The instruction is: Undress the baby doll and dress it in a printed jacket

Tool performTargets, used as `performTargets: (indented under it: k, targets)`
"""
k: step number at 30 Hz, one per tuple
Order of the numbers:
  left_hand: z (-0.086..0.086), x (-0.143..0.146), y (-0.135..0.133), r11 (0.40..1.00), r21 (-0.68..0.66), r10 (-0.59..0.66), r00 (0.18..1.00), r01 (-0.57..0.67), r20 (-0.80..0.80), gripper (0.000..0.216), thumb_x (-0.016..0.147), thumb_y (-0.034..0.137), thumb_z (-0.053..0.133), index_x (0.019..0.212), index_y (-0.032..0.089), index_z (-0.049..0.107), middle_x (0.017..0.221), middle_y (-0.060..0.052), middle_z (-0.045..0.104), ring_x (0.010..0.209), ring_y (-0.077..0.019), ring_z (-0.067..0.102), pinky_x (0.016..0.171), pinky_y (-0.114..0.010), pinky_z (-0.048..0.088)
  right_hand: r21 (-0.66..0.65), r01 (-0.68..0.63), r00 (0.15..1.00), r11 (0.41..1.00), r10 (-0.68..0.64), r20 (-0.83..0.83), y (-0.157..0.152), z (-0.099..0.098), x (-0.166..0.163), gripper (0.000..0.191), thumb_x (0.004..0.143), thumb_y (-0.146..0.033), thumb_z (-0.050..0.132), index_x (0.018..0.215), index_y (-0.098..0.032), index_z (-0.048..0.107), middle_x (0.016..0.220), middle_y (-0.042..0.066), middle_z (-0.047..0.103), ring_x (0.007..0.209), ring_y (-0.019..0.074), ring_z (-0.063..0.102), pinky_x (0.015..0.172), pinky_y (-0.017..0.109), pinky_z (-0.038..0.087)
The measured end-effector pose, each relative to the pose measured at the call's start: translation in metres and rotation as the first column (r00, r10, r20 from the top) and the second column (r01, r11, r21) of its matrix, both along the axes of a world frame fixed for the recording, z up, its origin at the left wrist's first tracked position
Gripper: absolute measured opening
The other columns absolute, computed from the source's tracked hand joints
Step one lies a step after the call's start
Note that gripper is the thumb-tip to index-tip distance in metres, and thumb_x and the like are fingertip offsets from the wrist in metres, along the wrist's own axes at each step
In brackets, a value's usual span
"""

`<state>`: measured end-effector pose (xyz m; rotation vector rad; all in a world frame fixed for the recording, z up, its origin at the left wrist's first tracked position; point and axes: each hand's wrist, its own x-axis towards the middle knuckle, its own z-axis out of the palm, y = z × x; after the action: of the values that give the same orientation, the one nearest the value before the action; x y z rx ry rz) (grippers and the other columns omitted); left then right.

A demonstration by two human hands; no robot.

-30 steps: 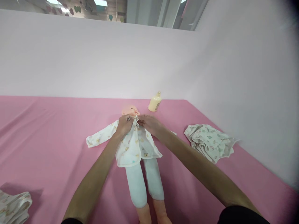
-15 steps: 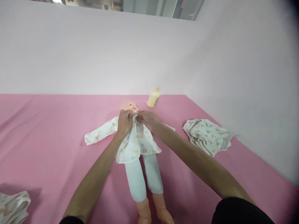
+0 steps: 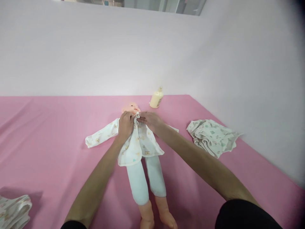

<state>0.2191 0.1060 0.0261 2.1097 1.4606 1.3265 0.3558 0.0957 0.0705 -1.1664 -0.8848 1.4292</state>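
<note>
A baby doll [image 3: 137,187] lies on its back, its feet toward me. It wears a white baby jacket [image 3: 130,156] with small printed animals, over pale blue legs. My left hand [image 3: 125,124] is closed on the jacket's front edge at the collar, just below the doll's head [image 3: 131,108]. From the other side, my right hand [image 3: 150,121] pinches the collar with its fingers close together; its thumb is hidden. The fastening between my fingertips is too small to make out. One sleeve stretches to the left, and my right forearm partly covers the other.
A pale yellow pump bottle [image 3: 156,98] stands behind the doll near the wall. Crumpled printed baby clothing [image 3: 213,136] lies on the right, and another folded printed cloth [image 3: 15,210] at the lower left. White walls rise behind and right of the pink surface [image 3: 52,127].
Both hands stay at the collar with only slight finger movement. The view has tilted a little; the doll, bottle and clothes keep their places.
</note>
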Motion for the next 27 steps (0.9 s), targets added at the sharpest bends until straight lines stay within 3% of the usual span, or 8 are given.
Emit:
performTargets:
  k: [3,8,15,27]
  targets:
    - [0.003,-0.005,0.003,0.998,-0.049,-0.047,0.999,0.047,0.006,0.017,0.093,0.021,0.056,0.079,0.019,0.065,0.091,-0.006,0.068,0.091,-0.0205,0.061,0.082,-0.033,0.047,-0.011,0.013,1.0,1.0,-0.013,-0.009,0.001,-0.003,0.001,0.022,0.081,-0.005,0.065,0.062,-0.017,0.064,0.068,0.004,0.067,0.074,0.0161,0.067,0.087,0.03,0.056]
    - [0.006,-0.017,0.009,0.967,-0.093,-0.236,0.972,0.236,0.011,0.018,0.093,0.031,0.059,0.089,0.024,0.075,0.094,-0.004,0.072,0.092,-0.02,0.063,0.084,-0.032,0.049,-0.006,0.028,0.999,1.0,-0.028,-0.043,0.002,-0.006,0.003,0.021,0.082,-0.006,0.064,0.064,-0.017,0.065,0.068,0.005,0.069,0.076,0.0176,0.069,0.086,0.032,0.057]
    - [-0.002,-0.017,0.01,0.988,0.013,-0.155,0.985,0.156,-0.075,0.023,0.096,0.033,0.055,0.083,0.02,0.069,0.09,-0.007,0.064,0.091,-0.0216,0.059,0.082,-0.035,0.048,0.025,0.013,0.998,1.0,-0.012,-0.069,0.001,-0.007,0.005,0.016,0.077,-0.009,0.074,0.067,-0.018,0.065,0.074,0.006,0.071,0.082,0.02,0.07,0.089,0.034,0.058]
    - [-0.006,-0.018,0.01,0.958,0.164,-0.187,0.947,0.234,-0.261,0.03,0.103,0.026,0.038,0.101,0.018,0.067,0.1,-0.008,0.068,0.098,-0.0225,0.058,0.089,-0.037,0.044,0.021,-0.006,0.995,1.0,0.008,-0.096,0.001,-0.006,0.005,0.017,0.079,-0.005,0.068,0.067,-0.017,0.067,0.073,0.006,0.071,0.073,0.0165,0.068,0.087,0.031,0.057]
